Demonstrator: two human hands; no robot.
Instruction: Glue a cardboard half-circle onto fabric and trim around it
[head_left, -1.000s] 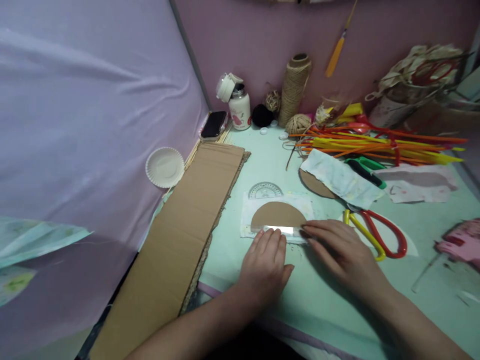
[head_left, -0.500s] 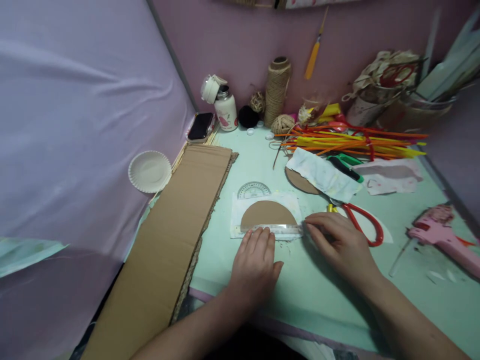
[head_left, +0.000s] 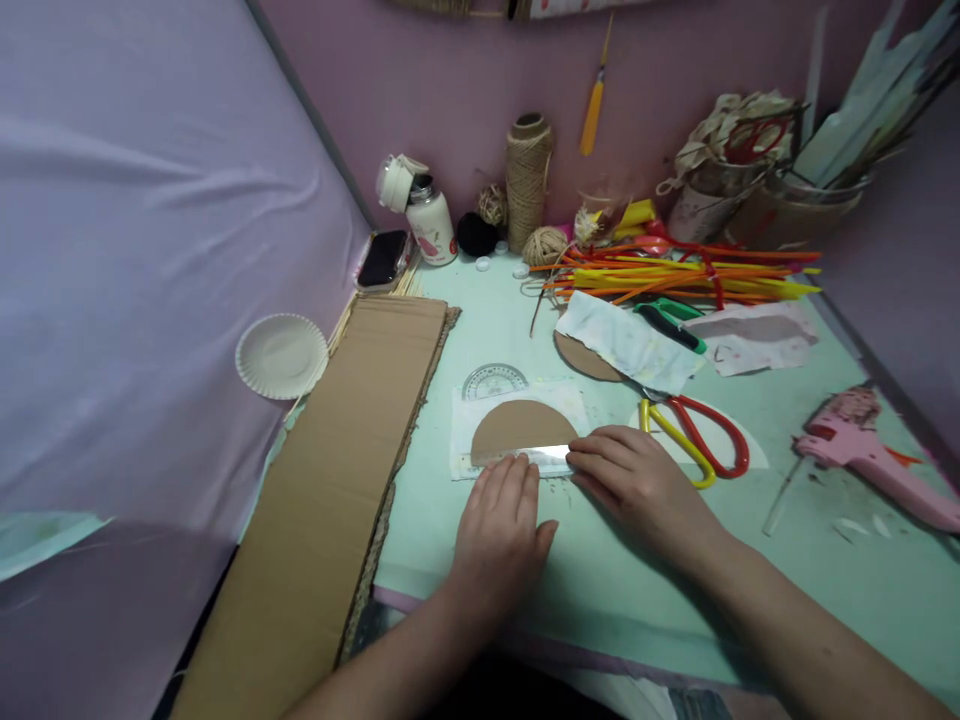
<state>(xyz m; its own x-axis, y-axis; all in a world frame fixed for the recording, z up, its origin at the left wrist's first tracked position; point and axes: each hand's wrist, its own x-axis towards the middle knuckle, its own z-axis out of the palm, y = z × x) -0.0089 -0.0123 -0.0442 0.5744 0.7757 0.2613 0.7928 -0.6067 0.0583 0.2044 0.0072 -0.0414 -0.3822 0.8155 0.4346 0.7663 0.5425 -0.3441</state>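
A brown cardboard half-circle [head_left: 522,428] lies on a piece of white patterned cloth [head_left: 465,420] on the pale green table [head_left: 645,580]. A shiny strip of clear tape [head_left: 551,455] runs along its straight lower edge. My left hand [head_left: 499,535] lies flat, fingers stretched together, with the fingertips pressing on the left part of that strip. My right hand [head_left: 637,485] rests flat beside it, fingertips touching the right end of the strip. Neither hand holds anything.
A long cardboard sheet [head_left: 337,480] lies at the left, a paper plate [head_left: 281,355] beside it. Red-and-yellow scissors [head_left: 694,440], a pink glue gun [head_left: 874,460], coloured straws [head_left: 675,275], a protractor [head_left: 493,380], twine spools [head_left: 527,180], a bottle [head_left: 431,220] and a phone [head_left: 382,258] lie around.
The view has swung to the right, bringing the glue gun fully into sight. My right hand's fingertips have slid left along the tape strip. My left hand stays pressed on it.
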